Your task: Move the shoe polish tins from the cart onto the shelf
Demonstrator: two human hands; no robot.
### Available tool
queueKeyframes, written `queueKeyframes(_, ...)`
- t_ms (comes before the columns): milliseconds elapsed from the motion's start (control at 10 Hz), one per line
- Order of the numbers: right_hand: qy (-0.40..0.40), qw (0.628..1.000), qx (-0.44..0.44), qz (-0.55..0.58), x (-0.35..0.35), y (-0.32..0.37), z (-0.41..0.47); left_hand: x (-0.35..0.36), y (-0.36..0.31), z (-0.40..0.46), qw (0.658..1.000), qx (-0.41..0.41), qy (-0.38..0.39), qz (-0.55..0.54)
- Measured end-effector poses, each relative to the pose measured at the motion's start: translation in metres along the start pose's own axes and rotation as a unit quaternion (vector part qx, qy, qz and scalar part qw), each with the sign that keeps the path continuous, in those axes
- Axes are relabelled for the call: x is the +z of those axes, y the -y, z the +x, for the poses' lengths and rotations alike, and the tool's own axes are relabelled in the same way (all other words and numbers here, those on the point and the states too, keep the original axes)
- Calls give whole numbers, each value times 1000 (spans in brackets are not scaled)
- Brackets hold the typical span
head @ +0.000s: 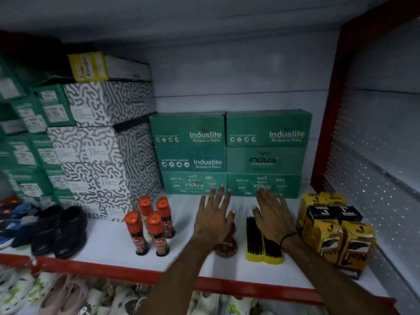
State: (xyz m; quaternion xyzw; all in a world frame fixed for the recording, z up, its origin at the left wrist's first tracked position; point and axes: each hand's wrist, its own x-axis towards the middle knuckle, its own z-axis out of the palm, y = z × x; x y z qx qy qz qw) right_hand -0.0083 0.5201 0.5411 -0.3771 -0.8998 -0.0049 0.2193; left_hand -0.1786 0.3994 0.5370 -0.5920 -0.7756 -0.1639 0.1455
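Tins [226, 245] sit stacked on the shelf [109, 244] beneath the left hand [213, 217]; both it and the right hand [273, 214] hover spread, empty.

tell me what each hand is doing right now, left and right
Left hand: open, fingers spread, holding nothing, above the brown tins.
Right hand: open, flat, empty, over the yellow brushes.

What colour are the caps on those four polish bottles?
Orange caps on four dark polish bottles, seen in the head view.
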Motion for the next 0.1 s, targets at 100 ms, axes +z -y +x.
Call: queueKeyframes(100, -87, 995, -41, -10, -48, 38, 40, -69, 33, 17, 995, -5, -88, 56)
